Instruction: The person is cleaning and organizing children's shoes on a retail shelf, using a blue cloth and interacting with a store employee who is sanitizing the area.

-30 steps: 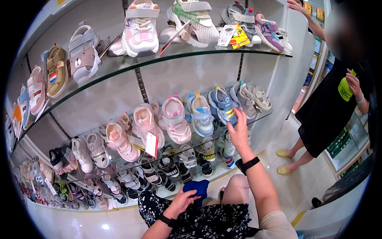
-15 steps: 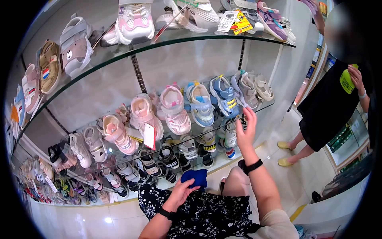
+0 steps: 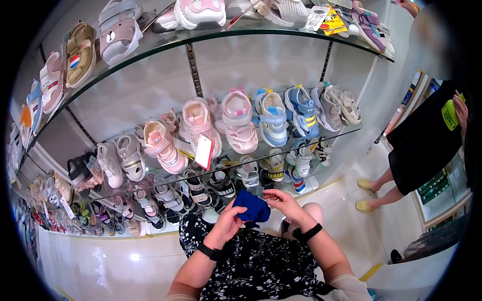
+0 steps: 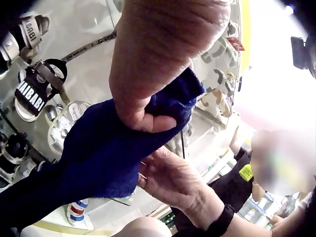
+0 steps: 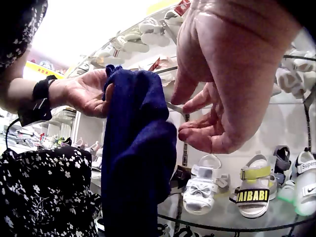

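A dark blue cloth (image 3: 257,206) hangs in front of the seated person's lap, bunched at the top. My left hand (image 3: 228,227) grips it between thumb and fingers. In the left wrist view, the cloth (image 4: 106,145) drapes down from under the curled left fingers (image 4: 155,123). My right hand (image 3: 291,206) is at the cloth's right side, fingers loosely bent. The right wrist view shows the right fingers (image 5: 200,138) close by the cloth's edge (image 5: 140,133), with nothing pinched between them.
Glass shelves hold rows of children's shoes, among them a blue shoe (image 3: 303,113), a pink shoe (image 3: 240,123) and a white tag (image 3: 204,152). Lower down stand sandals (image 3: 200,188). At the right a person in black (image 3: 427,145) stands holding a yellow-green item (image 3: 450,115).
My right hand has left the blue shoe on the shelf and come down and left to the cloth. The left hand has lifted the cloth slightly. The view has shifted.
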`<state>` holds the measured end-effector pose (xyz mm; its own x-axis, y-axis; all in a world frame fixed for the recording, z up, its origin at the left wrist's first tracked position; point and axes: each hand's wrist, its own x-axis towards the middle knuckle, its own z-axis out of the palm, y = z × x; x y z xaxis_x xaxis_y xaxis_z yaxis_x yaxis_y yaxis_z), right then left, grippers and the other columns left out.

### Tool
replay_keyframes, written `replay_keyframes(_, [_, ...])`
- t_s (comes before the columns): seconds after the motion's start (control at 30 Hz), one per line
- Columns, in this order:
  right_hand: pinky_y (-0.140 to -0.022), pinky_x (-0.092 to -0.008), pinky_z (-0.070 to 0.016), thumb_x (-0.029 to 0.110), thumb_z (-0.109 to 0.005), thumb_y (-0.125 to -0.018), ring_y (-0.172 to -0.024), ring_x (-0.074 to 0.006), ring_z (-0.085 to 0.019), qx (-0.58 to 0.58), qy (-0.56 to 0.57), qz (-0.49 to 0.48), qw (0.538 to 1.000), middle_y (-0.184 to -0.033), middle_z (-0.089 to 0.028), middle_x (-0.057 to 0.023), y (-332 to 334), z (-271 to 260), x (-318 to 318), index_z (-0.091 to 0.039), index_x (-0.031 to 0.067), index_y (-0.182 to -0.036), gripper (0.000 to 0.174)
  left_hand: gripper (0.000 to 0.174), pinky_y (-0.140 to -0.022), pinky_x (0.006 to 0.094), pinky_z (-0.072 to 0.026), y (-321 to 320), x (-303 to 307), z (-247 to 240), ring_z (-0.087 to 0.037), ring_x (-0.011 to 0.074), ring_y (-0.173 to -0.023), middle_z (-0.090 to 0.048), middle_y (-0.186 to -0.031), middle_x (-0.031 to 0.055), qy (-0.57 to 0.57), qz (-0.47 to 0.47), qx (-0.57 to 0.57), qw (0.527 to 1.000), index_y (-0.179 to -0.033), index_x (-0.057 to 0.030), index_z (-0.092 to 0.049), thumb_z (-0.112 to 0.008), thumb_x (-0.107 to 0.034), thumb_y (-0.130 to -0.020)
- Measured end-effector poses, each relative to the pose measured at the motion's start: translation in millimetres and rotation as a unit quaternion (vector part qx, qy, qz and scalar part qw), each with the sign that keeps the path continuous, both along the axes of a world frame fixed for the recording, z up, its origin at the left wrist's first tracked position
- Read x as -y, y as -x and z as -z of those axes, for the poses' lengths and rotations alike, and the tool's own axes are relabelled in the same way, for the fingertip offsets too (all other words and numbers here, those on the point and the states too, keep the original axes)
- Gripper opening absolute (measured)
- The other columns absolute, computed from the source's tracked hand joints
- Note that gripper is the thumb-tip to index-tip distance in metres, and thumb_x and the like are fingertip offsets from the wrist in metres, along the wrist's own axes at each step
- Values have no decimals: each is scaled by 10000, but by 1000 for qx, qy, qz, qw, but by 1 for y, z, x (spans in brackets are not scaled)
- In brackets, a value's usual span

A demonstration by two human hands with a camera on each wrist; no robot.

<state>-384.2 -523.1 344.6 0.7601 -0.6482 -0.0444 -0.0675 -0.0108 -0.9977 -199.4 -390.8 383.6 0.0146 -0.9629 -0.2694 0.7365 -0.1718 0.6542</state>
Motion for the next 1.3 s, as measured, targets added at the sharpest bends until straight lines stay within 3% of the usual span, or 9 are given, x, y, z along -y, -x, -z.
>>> replay_keyframes(0.2, [-850, -242, -391, 10, -557, -795, -999, -132, -475, -2, 137, 19, 990, -1116, -508, -42, -10, -37, -18, -491, 130, -1249, 474, 442, -814, 239, -432, 2, -7, -10, -549, 119, -913, -573, -1035, 38, -19, 72, 157, 985, -1194, -22, -481, -557, -47, -759])
replay_keyframes(0.33, [-947, -307, -347, 29, -566, -730, -1124, -228, -419, -41, 311, -133, 940, -1164, -495, -77, -10, -25, -8, -543, 90, -1102, 378, 344, -741, 223, -431, 0, -6, -11, -535, 87, -814, -592, -921, 13, 28, 152, 355, 922, -1100, -10, -558, -563, -82, -764])
replay_keyframes(0.47, [-825, -247, -404, 34, -538, -758, -915, -111, -502, 15, 8, -69, 997, -990, -557, -33, 0, -17, -8, -531, 37, -983, 225, 308, -701, 253, -453, -8, -9, -7, -573, 129, -767, -618, -868, 65, 56, 72, 468, 879, -1055, -13, -559, -535, -101, -760])
replay_keyframes(0.53, [-648, -188, -363, 36, -530, -778, -727, -38, -435, 35, -36, -55, 997, -797, -472, 51, 5, -22, -9, -487, 60, -927, 157, 309, -698, 277, -460, -16, -9, 0, -597, 173, -769, -629, -859, 99, 21, 48, 552, 832, -1034, -15, -560, -576, -164, -764])
replay_keyframes(0.67, [-623, -196, -373, 46, -554, -782, -705, -46, -435, -11, 23, -105, 994, -782, -478, 41, 6, -33, -17, -471, 61, -921, 162, 330, -694, 321, -468, -18, -11, 4, -618, 282, -767, -633, -812, 167, -43, 68, 614, 785, -939, -12, -597, -610, -296, -772])
replay_keyframes(0.83, [-782, -310, -441, 336, -619, -787, -875, -212, -570, -211, 128, -176, 953, -970, -601, -144, 2, -32, -24, -482, 23, -1139, 491, 217, -674, 289, -462, -16, -3, 16, -604, 202, -731, -633, -791, 131, -9, -124, 568, 814, -931, 10, -593, -576, -164, -802])
replay_keyframes(0.93, [-755, -348, -451, 403, -583, -788, -815, -261, -587, -319, 176, -196, 911, -878, -622, -166, 0, -12, -18, -582, 3, -1007, 456, 208, -684, 267, -450, -20, 4, 48, -566, 145, -753, -618, -822, 88, -2, -174, 447, 877, -950, 29, -574, -542, -126, -813])
replay_keyframes(1.1, [-619, -228, -429, 239, -625, -799, -695, -77, -520, -103, -6, 123, 987, -782, -593, -13, -18, 34, -9, -583, 46, -945, 246, 276, -670, 237, -432, -6, -4, 48, -537, 124, -767, -580, -893, 67, -63, -65, 318, 944, -1050, 3, -511, -548, -165, -834])
replay_keyframes(1.3, [-624, -246, -446, 176, -607, -829, -740, -77, -530, -29, 110, 15, 993, -854, -597, -24, -40, 30, -50, -510, 29, -1053, 285, 275, -740, 323, -498, 10, 2, 41, -586, 179, -857, -582, -971, 73, -46, -1, 91, 995, -1082, -46, -487, -526, -240, -891])
